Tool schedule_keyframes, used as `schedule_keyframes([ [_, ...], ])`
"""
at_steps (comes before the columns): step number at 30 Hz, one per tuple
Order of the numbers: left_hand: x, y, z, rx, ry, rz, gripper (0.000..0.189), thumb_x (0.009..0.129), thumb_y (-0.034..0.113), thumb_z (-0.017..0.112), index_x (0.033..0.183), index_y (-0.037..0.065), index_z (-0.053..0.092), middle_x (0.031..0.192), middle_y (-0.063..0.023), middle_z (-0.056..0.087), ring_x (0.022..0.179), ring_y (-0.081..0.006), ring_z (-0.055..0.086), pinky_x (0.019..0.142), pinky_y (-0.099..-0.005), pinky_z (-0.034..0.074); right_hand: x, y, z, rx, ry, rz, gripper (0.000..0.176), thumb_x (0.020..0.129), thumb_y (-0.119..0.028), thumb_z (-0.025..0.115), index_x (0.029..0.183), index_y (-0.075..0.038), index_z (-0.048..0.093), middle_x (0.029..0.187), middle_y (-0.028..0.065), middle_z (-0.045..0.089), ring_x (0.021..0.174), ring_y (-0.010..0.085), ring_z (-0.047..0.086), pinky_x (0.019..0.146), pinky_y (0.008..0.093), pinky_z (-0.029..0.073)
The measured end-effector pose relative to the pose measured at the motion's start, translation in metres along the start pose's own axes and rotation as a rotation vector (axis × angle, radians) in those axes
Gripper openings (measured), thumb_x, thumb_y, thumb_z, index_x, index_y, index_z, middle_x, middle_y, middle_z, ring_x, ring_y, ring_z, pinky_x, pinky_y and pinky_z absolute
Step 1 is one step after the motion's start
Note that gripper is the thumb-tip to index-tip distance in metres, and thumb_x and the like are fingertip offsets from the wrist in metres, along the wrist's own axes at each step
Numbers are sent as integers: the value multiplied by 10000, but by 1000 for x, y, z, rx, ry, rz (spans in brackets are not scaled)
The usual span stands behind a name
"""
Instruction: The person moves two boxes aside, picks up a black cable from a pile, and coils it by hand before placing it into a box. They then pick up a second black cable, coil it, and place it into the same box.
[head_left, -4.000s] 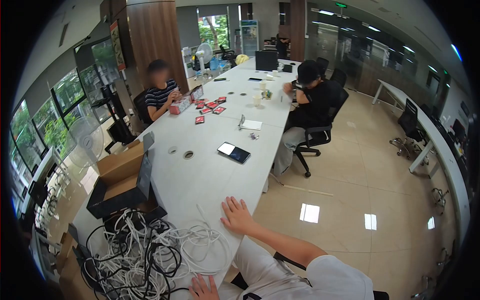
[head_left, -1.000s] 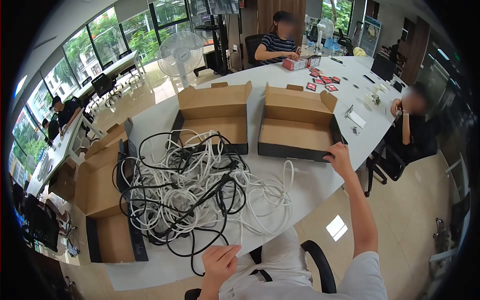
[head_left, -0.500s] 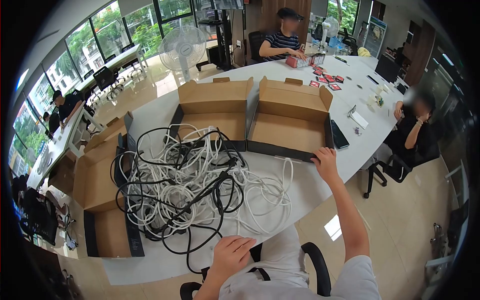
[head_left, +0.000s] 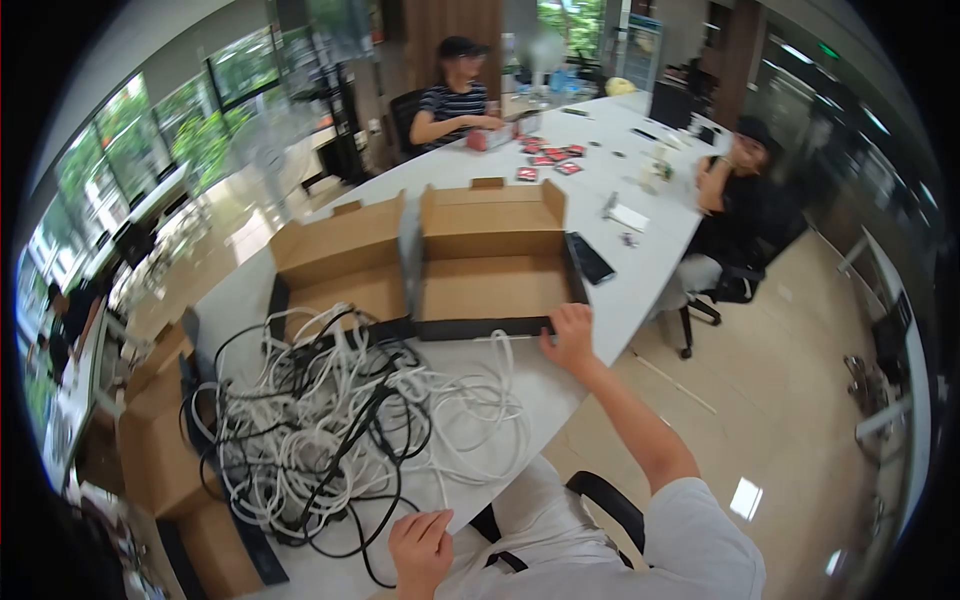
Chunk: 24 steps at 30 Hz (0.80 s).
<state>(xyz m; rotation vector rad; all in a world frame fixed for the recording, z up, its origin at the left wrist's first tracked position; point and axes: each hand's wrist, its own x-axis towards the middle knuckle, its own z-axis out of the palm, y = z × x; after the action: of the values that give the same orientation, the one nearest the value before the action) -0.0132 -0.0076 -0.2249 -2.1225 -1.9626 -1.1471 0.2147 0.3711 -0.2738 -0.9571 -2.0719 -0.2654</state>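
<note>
My right hand (head_left: 568, 338) grips the near right corner of an open cardboard box (head_left: 500, 285), black outside and brown inside. My left hand (head_left: 422, 550) rests at the table's near edge, fingers loosely bent and holding nothing I can see. Left of and beyond it lies a big tangle of white cables (head_left: 300, 450) and black cables (head_left: 360, 430). A second open cardboard box (head_left: 345, 285) stands beside the first, its front partly hidden by the tangle. To the left of the cables is another open cardboard box (head_left: 215, 550).
A black phone (head_left: 590, 258) lies right of the gripped box. Farther up the white table (head_left: 625, 290) are red-and-black packets (head_left: 545, 155) and a white card-like item (head_left: 628, 217). One person (head_left: 455, 100) sits at the far side, another person (head_left: 745, 190) at the right.
My view has swung to the right, so the table and boxes appear farther left and lower. My right hand stays at the box corner; my left hand stays near the table edge.
</note>
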Motion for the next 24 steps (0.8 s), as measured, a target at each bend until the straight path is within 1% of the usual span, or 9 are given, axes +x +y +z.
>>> schedule_keyframes([
  [3,0,6,1,11,43,-30,294,623,-44,598,889,47,684,841,-79,668,767,-279,601,678,-374,468,-1,-1,0,14,70,-18,351,638,-139,652,966,-61,554,991,121,533,974,314,493,879,446,341],
  [4,-3,2,1,20,15,-19,314,638,-68,559,913,26,678,858,-100,676,788,-272,617,716,-354,483,-1,-2,-2,-4,68,-7,370,641,-144,647,987,-63,543,1019,122,526,999,313,483,903,451,332],
  [7,-21,-14,5,36,-194,-108,377,761,5,574,1125,66,648,1100,-170,637,1011,-336,591,883,-448,462,-2,-5,-4,-40,65,25,422,649,-155,637,1042,-69,512,1089,122,505,1063,309,455,965,467,305],
  [10,-5,-4,10,61,-79,-30,240,765,8,568,966,43,694,898,-132,675,849,-329,620,782,-411,493,-4,-5,-3,-54,62,62,467,650,-154,635,1088,-76,491,1133,119,485,1118,308,423,1006,481,263],
  [13,4,2,17,9,-101,-11,264,763,5,574,998,47,688,924,-136,667,872,-336,614,790,-422,487,-6,-3,0,-53,40,72,473,649,-153,634,1094,-76,491,1135,121,483,1119,306,422,1007,480,262],
  [17,14,4,33,-37,-118,23,260,763,9,583,1000,39,686,918,-138,660,860,-342,606,780,-427,482,-7,0,1,-56,52,57,424,628,-129,640,1039,-84,543,1073,94,524,1072,274,468,992,461,273],
  [18,15,4,38,-43,-117,47,258,764,11,586,1000,37,685,920,-138,659,858,-343,604,779,-428,480,-7,0,1,-55,68,51,403,619,-114,627,1016,-76,562,1032,90,544,1036,263,490,976,442,289],
  [22,15,2,59,-61,-153,72,250,763,24,604,998,35,685,937,-139,657,877,-342,602,786,-452,470,-8,3,-2,-29,32,51,400,630,-138,628,1014,-46,561,1021,105,539,1029,277,485,976,446,304],
  [24,15,3,69,-43,-178,118,252,760,30,607,998,47,690,944,-132,659,887,-336,601,789,-456,460,-11,3,-1,-22,-14,79,400,636,-147,635,1016,-49,564,1019,109,540,1026,280,489,975,453,309],
])
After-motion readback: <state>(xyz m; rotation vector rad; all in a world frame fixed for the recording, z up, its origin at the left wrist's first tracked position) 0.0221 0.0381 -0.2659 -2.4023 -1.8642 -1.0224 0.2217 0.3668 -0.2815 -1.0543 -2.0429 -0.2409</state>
